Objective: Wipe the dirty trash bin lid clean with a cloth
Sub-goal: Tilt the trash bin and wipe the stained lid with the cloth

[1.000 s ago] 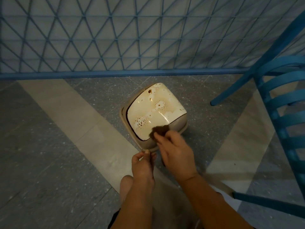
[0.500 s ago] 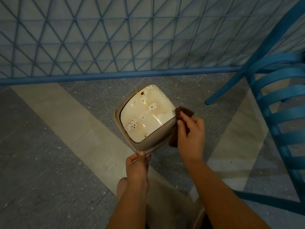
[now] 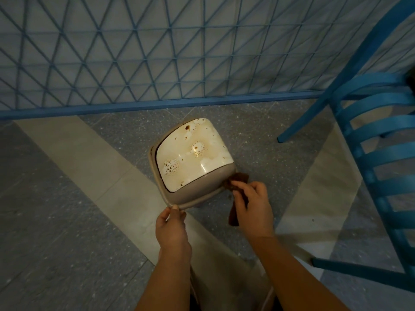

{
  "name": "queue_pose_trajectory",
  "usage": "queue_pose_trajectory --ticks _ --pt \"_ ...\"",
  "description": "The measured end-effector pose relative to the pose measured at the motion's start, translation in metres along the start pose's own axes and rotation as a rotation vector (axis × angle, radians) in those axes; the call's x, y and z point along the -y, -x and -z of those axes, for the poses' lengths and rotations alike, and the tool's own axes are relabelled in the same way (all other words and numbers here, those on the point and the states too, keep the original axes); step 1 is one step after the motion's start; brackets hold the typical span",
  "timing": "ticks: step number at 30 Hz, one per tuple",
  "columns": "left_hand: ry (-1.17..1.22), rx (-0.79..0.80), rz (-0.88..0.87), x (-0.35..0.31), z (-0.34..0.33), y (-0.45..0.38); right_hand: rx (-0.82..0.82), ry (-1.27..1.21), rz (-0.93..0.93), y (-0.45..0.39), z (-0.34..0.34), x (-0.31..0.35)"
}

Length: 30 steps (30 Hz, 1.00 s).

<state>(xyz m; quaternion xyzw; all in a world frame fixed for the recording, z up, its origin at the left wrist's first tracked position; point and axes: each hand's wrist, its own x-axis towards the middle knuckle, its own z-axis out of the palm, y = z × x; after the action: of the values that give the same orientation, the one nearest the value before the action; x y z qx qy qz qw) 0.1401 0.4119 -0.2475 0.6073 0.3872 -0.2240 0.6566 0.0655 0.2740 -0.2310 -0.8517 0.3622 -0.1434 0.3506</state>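
The left hand pinches the near corner of the trash bin lid between thumb and fingers, forearm reaching straight forward. The right hand grips a dark brown cloth, its fingers curled around the bunched fabric and pressing it against the lid's right lower corner, while a loose tail of cloth hangs below the palm. The lid is a rounded square with a glossy cream top panel, blotched with brown spots and smears, set in a matte grey-beige rim. It sits above a speckled grey stone floor crossed by a pale band. A blue slatted chair stands to the right, a blue triangular lattice fence behind.
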Motion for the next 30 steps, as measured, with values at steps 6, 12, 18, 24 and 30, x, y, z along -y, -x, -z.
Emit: queue_pose_trajectory --ticks 6,12,18,24,30 --pt "0.088 0.09 0.1 0.011 -0.016 0.017 0.135 0.094 0.185 0.022 -0.017 0.004" --pt "-0.011 0.112 0.06 0.016 -0.018 0.006 0.38 0.171 0.305 0.026 -0.037 0.026" --pt "-0.038 0.126 0.072 0.012 -0.017 0.001 0.242 0.441 0.413 0.009 -0.02 0.005" --pt "0.016 0.137 0.047 0.01 -0.02 0.007 0.167 0.265 0.085 0.02 -0.015 0.012" --pt "-0.07 0.141 0.038 0.012 -0.017 0.0 0.282 0.244 0.262 0.027 -0.032 0.029"
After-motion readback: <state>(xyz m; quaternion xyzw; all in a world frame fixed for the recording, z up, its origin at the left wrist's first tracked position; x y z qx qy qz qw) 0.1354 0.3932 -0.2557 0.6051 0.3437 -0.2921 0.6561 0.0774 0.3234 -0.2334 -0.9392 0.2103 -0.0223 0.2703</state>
